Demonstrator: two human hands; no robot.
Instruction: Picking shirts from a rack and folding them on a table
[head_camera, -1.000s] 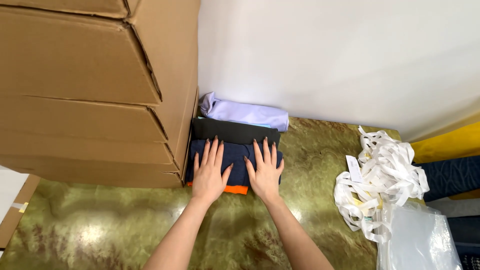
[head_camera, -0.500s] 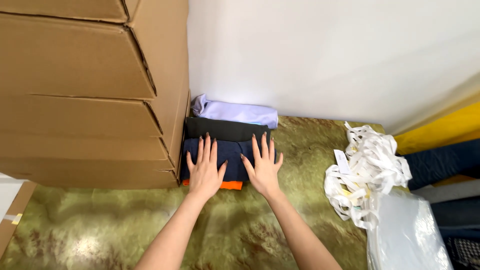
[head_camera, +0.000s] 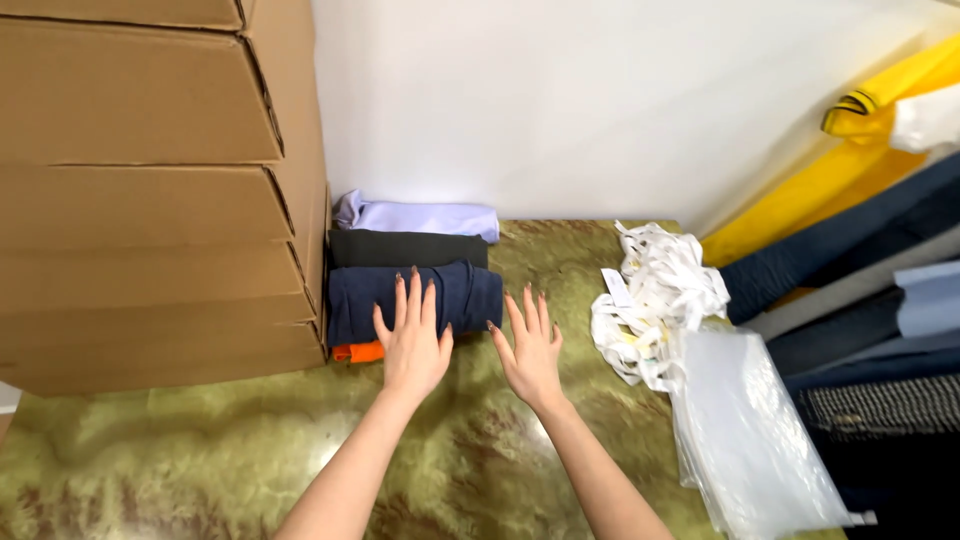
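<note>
Folded navy garment (head_camera: 415, 298) lies on the green marbled worktop (head_camera: 200, 450), its left end touching the stack of cardboard boxes (head_camera: 150, 190), long axis running left to right away from the boxes. An orange edge (head_camera: 358, 352) peeks out beneath it at the box side. Left hand (head_camera: 412, 345) flat, fingers spread, resting on the garment's near edge, gripping nothing. Right hand (head_camera: 530, 350) also flat and released, on bare worktop just off the garment's right end, so the left hand is the nearer. Beyond the navy piece, away from the hands: a black folded piece (head_camera: 408, 248), then a lilac one (head_camera: 420, 215) against the wall. Farther from the boxes, white ribbon tangle (head_camera: 655, 295) and clear plastic bag (head_camera: 750, 440).
</note>
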